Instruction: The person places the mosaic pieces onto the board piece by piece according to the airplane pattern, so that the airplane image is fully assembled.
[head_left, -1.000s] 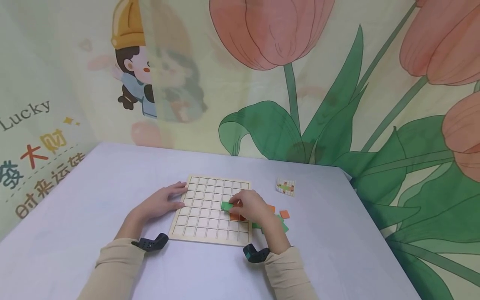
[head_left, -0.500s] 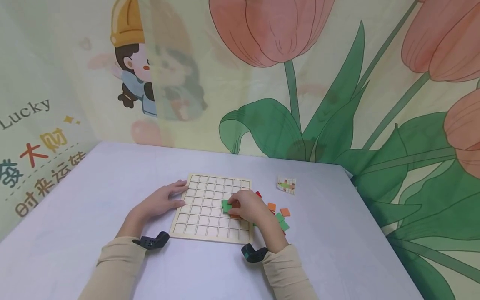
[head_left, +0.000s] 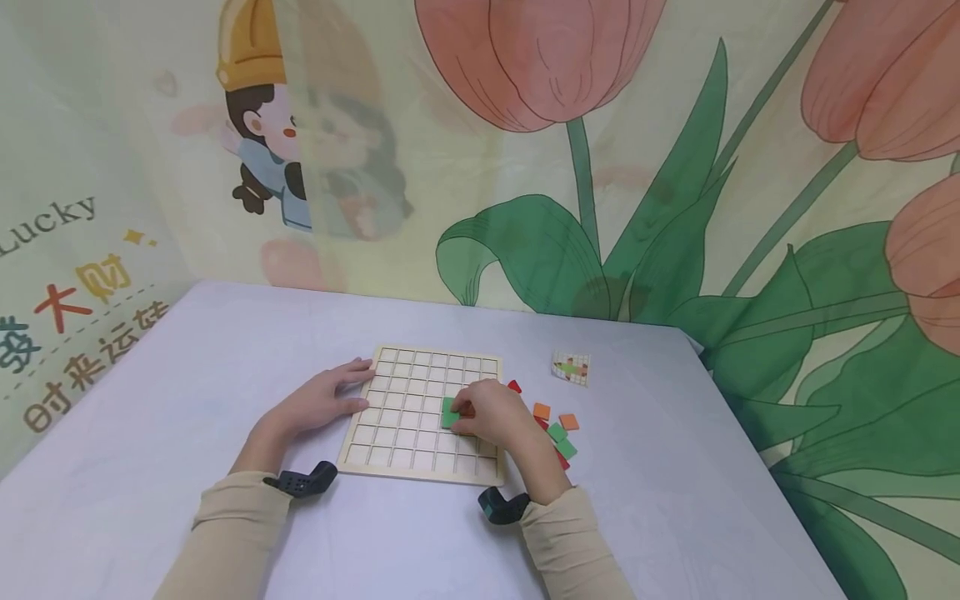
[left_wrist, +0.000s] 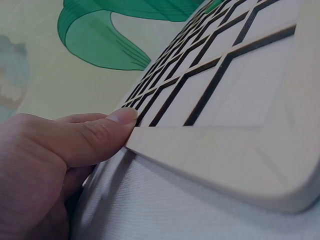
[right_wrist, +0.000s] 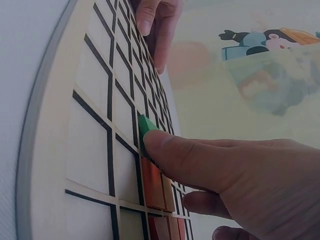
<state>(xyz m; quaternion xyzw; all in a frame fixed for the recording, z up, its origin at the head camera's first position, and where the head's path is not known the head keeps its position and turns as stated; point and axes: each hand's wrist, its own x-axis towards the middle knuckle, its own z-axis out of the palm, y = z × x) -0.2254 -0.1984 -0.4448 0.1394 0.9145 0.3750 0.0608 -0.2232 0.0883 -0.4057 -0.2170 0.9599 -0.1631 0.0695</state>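
Observation:
A wooden grid board [head_left: 397,425] lies on the table between both hands. Along its left edge rests my left hand [head_left: 318,402], fingers extended; the left wrist view shows the thumb [left_wrist: 122,117] touching the frame's edge. Over the right half of the board, my right hand [head_left: 491,412] pinches a green tile [right_wrist: 144,127] at a grid cell. That tile stands slightly tilted in the right wrist view, partly hidden by the thumb [right_wrist: 167,145]. Below it sit an orange tile [right_wrist: 151,184] and red tiles [right_wrist: 159,228] in the grid. In the head view, the hand hides much of these tiles.
Loose orange [head_left: 568,422], green [head_left: 566,448] and red [head_left: 513,387] tiles lie on the table right of the board. Farther back is a small patterned card [head_left: 571,368]. A printed cloth backdrop [head_left: 360,167] rises behind the table's far edge.
My right hand has shifted slightly toward me over the board, and more green shows at its fingertips. The orange piece beneath it has become hidden in the head view. My left hand stays put.

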